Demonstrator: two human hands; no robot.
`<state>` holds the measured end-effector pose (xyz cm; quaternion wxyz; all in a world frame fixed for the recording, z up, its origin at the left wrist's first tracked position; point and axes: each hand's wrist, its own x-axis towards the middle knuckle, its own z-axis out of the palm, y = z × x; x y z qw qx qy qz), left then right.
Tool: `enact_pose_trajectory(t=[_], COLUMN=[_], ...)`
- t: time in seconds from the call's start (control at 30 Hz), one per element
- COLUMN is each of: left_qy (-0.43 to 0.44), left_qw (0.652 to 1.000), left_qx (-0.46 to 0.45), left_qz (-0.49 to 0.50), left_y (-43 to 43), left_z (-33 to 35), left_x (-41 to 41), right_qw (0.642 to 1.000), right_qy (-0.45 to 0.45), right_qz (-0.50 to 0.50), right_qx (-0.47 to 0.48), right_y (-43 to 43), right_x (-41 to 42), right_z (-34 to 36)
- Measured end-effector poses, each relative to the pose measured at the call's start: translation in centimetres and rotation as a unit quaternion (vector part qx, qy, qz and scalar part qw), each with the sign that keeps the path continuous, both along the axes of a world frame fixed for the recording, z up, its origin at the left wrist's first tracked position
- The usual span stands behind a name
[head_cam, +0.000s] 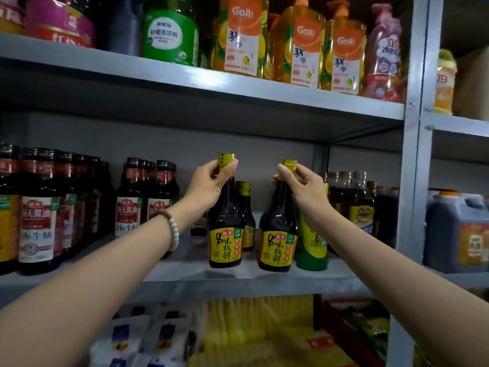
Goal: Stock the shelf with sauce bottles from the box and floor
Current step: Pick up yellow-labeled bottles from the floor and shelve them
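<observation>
Two in hand: left sauce bottle [225,234] pinched at its yellow cap by left hand [209,183], right sauce bottle [276,234] likewise by right hand [304,186]. Both upright at front edge of shelf [185,276], near but apart. One third bottle [247,207] just behind the left.

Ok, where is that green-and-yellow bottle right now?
Head view: the green-and-yellow bottle stands on the middle shelf, right of centre, just behind and right of the dark sauce bottle the right hand holds by its neck.

Noted a shop: I saw a metal shelf [238,283] holding rows of identical sauce bottles [37,221], with detergent [304,49] above.
</observation>
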<state>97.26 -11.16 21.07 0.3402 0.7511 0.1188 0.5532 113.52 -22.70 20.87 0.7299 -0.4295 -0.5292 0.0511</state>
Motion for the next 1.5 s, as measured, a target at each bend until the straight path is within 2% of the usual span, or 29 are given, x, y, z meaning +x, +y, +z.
enact_pose_trajectory(t=[0.27,0.8,0.93,1.07,1.17,1.5], left_qy=[0.017,0.027,0.087,0.211,0.275,0.266], left_qw=[1.0,0.998,0.995,0.975,0.96,0.962], left_qx=[-0.006,-0.037,-0.042,-0.055,-0.048,-0.054], left_qz=[0.025,0.043,0.036,0.046,0.025,0.017], left_y=[5.8,7.4,7.4,7.7,8.3,8.4], left_z=[-2.7,-5.3,-7.0,-9.6,-11.0,-11.5], left_x=[3.7,5.4,4.8,2.8,1.6,2.1], right_qw=[0.999,0.996,0.989,0.963,0.946,0.948], right_qy=[-0.028,-0.04,-0.068,-0.121,-0.155,-0.2], right_qz=[0.016,0.055,0.062,0.105,0.14,0.079], right_qx=[-0.039,-0.061,-0.118,-0.218,-0.249,-0.233], right_y=[6.5,10.6,10.2,8.4,7.5,8.8], right_x=[2.8,4.8,5.6,7.5,8.7,8.8], right_z=[-2.4,-4.3,-5.4,-8.4,-10.4,-11.6])
